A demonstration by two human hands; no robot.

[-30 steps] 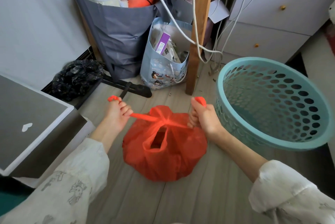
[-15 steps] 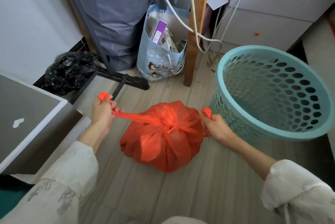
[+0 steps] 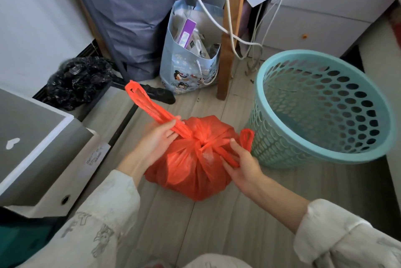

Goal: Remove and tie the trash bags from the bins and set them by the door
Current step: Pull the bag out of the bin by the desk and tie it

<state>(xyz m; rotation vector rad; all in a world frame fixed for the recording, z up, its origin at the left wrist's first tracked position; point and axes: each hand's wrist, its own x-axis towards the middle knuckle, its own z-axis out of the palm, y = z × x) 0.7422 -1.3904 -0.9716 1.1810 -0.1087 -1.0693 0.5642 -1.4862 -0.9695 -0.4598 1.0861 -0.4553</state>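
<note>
A full red trash bag sits on the wooden floor, its top gathered into a knot. My left hand grips the bag's left handle loop near the knot; the loop sticks up and to the left. My right hand pinches the shorter right handle loop beside the knot. The teal perforated bin stands just right of the bag, tilted toward me and with no bag in it.
A black trash bag lies at the back left by the wall. A grey tote and a blue paper bag stand behind, next to a wooden leg with white cables. A grey box sits left; drawers right.
Both hands have come in from pulling the handles apart to gripping them close to the knot. The knot is now drawn tight on top of the bag.
</note>
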